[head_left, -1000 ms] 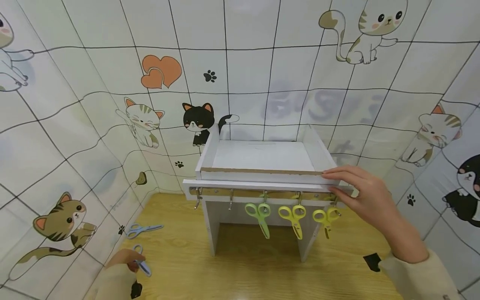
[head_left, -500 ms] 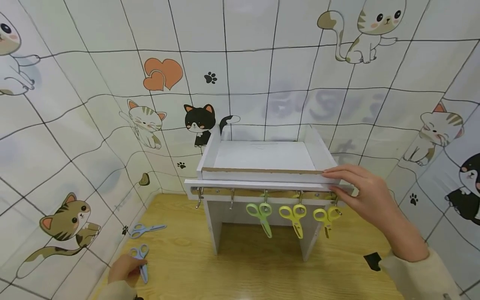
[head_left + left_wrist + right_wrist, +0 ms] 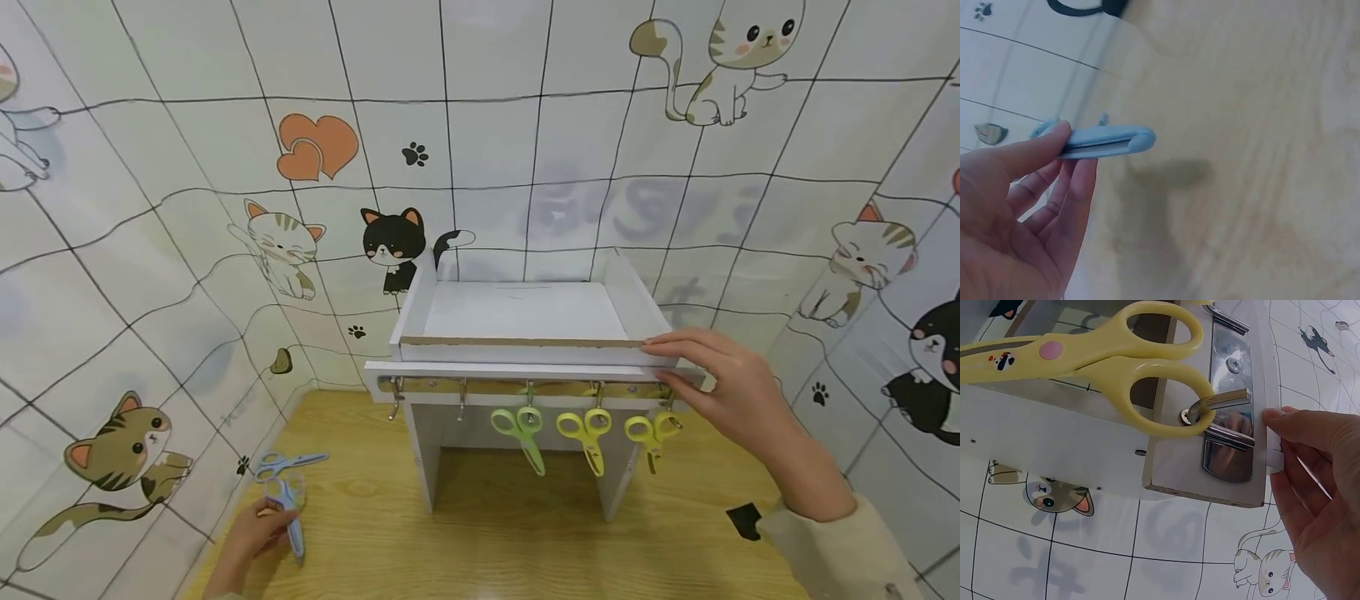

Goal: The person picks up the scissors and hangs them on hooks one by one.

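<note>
My left hand pinches a pair of light blue scissors between thumb and fingers at the lower left. In the left wrist view the closed blades of these scissors are held above the wood surface, their shadow falling below. Just behind, a second blue pair of scissors lies on the table. My right hand grips the right end of a white shelf, thumb at the front. From its hook rail hang green scissors and two yellow pairs, the rightmost yellow scissors being nearest that hand.
Two bare metal hooks, the outer hook and the inner hook, are at the rail's left. A black patch lies on the wooden table at right. Cat-patterned walls enclose the back and sides.
My left hand has shifted slightly right, and the blue scissors it holds have turned and now overlap the lying pair in view. The right hand keeps its hold on the shelf.
</note>
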Action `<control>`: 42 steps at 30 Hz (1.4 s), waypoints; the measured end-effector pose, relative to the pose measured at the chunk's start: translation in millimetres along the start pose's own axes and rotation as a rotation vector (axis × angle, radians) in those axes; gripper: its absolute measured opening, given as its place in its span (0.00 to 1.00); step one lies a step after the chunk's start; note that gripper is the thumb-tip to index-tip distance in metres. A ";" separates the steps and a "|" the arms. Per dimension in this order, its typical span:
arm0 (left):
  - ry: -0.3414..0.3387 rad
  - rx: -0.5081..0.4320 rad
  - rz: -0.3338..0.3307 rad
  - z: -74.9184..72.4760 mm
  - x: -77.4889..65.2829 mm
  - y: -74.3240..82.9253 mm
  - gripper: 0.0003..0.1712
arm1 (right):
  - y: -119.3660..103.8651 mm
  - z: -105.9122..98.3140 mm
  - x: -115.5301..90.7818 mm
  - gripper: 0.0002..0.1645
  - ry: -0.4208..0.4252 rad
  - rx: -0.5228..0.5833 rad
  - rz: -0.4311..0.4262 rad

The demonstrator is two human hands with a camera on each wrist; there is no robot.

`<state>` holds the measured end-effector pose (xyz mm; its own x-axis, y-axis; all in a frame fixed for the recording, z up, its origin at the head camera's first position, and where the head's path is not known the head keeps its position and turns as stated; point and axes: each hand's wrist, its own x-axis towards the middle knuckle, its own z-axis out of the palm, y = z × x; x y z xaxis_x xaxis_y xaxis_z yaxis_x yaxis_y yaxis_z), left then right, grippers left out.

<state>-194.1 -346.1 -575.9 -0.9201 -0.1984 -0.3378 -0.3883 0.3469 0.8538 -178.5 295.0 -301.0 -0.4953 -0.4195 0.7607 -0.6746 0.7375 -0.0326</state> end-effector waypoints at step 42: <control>-0.181 -0.376 0.818 76.0 -160.9 226.9 0.18 | -5.7 3.3 2.6 0.37 0.015 0.041 0.025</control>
<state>-138.1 -165.8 -357.9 -0.9069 0.1355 0.3989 0.4012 -0.0111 0.9159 -177.7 287.9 -301.0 -0.5041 -0.3929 0.7691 -0.6842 0.7251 -0.0780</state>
